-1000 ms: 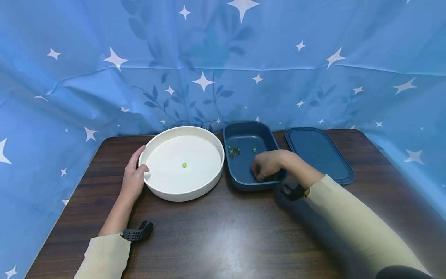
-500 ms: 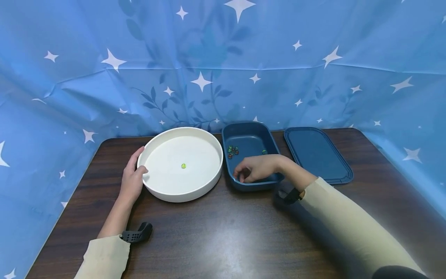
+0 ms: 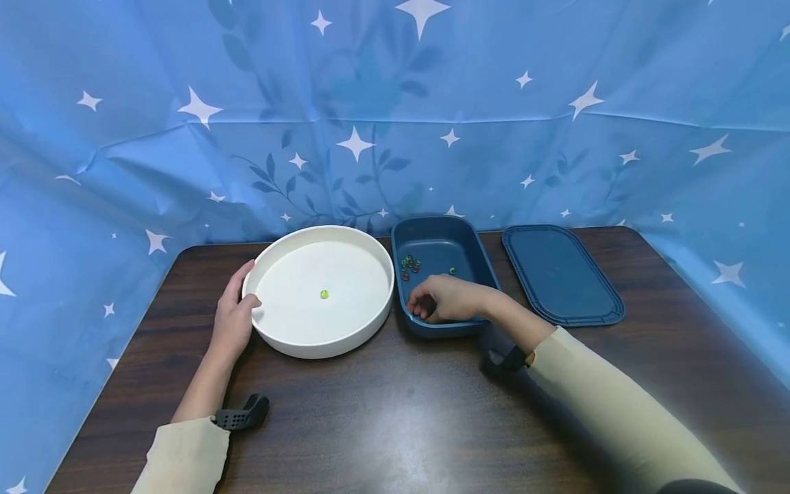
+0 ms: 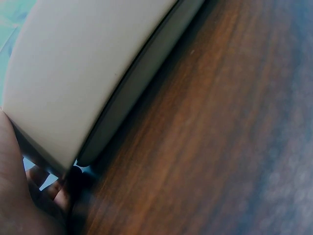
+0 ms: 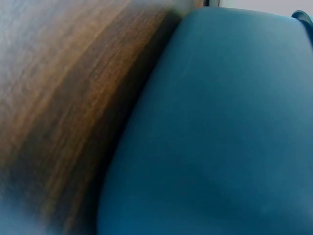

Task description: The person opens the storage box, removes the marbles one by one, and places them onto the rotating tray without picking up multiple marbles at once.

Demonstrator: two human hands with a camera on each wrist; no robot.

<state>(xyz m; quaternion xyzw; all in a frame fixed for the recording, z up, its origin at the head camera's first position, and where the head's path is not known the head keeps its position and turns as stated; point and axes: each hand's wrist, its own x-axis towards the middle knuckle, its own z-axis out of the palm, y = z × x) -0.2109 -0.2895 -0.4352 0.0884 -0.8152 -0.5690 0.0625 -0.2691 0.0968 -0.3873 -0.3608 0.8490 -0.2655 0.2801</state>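
Observation:
My left hand [image 3: 233, 315] grips the left rim of a round white tray [image 3: 317, 348], thumb over the edge. The left wrist view shows that tray's outer wall [image 4: 83, 73] and part of the hand. One yellow-green marble [image 3: 324, 293] lies on its floor. To the right stands a deep blue container [image 3: 435, 226], with several green and reddish marbles [image 3: 409, 265] by its left wall and a single green one [image 3: 452, 271] apart. My right hand [image 3: 449, 299] reaches into the container's front left corner, fingers curled down; I cannot tell whether they pinch a marble.
A blue lid [image 3: 564, 274] lies flat right of the container on the dark wooden table [image 3: 370, 412]. Behind the table hangs a blue star-patterned cloth [image 3: 395, 103]. The right wrist view is mostly the container's outer wall [image 5: 210, 122].
My right hand has moved left inside the container, from its front middle to the front left corner. The lone green marble has rolled right, then back left. The left hand stays on the tray.

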